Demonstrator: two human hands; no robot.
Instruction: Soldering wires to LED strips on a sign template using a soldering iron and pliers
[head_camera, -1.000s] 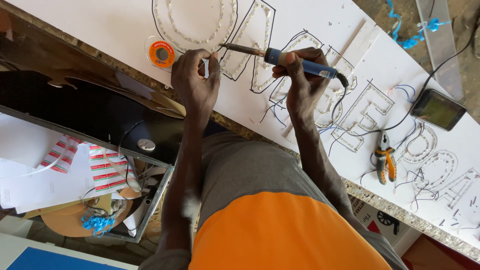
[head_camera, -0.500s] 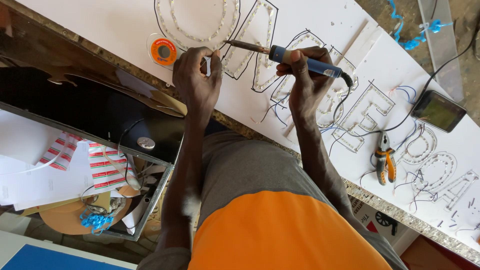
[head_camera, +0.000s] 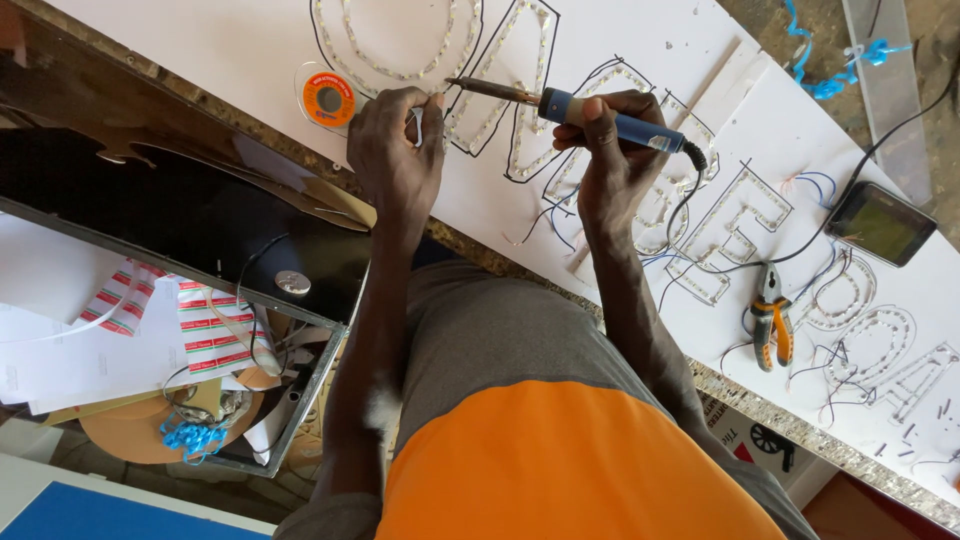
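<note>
Head view: I see soldering on a white sign board, both hands busy.

My right hand (head_camera: 612, 165) has fingers closed around the blue-handled soldering iron (head_camera: 580, 108), tip aimed left toward my left hand (head_camera: 393, 155), which pinches thin solder wire (head_camera: 418, 122) between thumb and fingers just at the iron's tip. Both sit over LED-strip letters (head_camera: 520, 90) outlined in black on the white board (head_camera: 230, 45). Orange solder spool (head_camera: 329, 98) lies just beside the left hand. Further right: orange-handled pliers (head_camera: 770, 325) and a phone (head_camera: 880, 222), well apart from the hands.
</note>
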